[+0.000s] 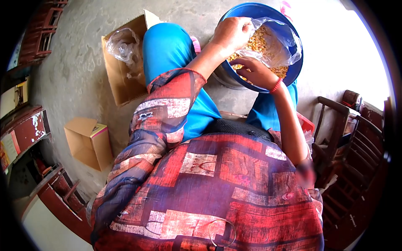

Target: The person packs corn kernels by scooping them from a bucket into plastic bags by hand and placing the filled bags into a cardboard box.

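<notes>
Pinched between the fingers of my left hand (233,37) is the edge of a clear plastic bag (289,37). The bag lies partly inside a blue basin (298,62). Small yellow-brown kernels (259,42) fill the basin beneath and around it; their exact kind is hard to make out. My right hand (260,74), below a red bracelet, hovers at or touches the kernels near the basin's near side. Its fingers are parted, and nothing shows in them.
An open cardboard box (115,79) with crumpled clear plastic (123,46) stands left of my knee. A smaller cardboard box (90,146) lies nearer on the concrete floor. Wooden chairs (356,138) stand at the right, and dark red furniture (29,129) lines the left.
</notes>
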Demonstrator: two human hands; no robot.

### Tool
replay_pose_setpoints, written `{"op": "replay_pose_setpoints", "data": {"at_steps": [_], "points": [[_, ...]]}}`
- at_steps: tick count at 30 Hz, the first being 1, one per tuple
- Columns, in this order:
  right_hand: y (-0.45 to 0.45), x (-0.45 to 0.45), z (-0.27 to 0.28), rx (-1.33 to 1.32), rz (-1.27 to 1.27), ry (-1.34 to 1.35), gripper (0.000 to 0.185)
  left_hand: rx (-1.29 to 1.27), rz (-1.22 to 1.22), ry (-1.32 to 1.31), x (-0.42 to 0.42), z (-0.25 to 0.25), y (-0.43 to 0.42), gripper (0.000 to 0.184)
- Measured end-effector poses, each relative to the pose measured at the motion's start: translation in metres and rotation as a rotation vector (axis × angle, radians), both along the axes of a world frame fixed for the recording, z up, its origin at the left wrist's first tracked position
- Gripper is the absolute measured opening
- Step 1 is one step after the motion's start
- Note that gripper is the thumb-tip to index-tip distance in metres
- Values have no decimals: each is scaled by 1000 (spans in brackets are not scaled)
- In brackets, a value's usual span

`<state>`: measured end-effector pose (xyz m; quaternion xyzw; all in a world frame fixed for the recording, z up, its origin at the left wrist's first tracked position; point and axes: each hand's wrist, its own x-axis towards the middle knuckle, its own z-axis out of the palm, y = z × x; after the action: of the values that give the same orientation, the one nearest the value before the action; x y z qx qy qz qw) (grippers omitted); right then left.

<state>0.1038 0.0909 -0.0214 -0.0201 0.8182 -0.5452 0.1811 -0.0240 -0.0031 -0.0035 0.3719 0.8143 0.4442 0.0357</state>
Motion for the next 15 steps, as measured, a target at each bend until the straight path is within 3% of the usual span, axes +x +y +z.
{"op": "replay_pose_setpoints", "data": {"at_steps": [2,3,6,7,10,11,15], "points": [[-9,-10,-8,317,28,224,37,-1,31,7,1,0,-2,20],[-11,-15,-12,379,32,225,46,-1,29,7,1,1,-2,20],[-14,-25,-27,548,54,341,48,18,25,-4,1,3,-3,20],[-14,-25,-24,598,95,230,48,-1,32,-5,1,4,-3,19],[-18,-23,-15,678,167,115,45,-11,37,2,0,5,-3,19],[-14,-20,-33,660,126,304,38,-4,30,9,0,5,-3,18],[-10,-17,-38,545,115,389,27,10,15,1,-2,1,-2,18]]}}
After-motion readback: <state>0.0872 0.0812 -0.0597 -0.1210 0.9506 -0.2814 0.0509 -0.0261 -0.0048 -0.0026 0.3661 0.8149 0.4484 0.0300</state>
